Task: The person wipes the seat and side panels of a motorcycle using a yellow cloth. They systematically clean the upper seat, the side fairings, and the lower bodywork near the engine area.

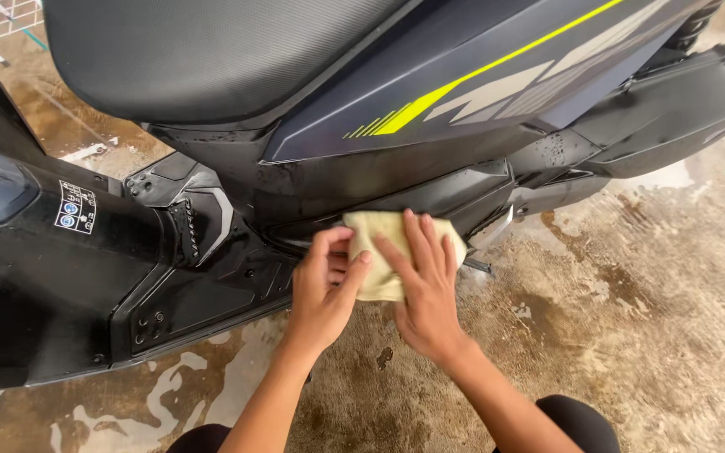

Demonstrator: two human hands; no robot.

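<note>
Nearest me, my knees sit at the bottom edge over the wet concrete floor (631, 319). My left hand (322, 289) pinches the lower left edge of a pale yellow cloth (383, 252), fingers closed on it. My right hand (425, 289) lies flat on the cloth, fingers spread, pressing it against the scooter (211, 252) low on its black side panel. Above are the yellow stripe (480, 75) and the black seat (203, 50).

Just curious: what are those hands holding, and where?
A pale yellow cloth: left hand pinches its left edge, right hand lies flat on it.
</note>
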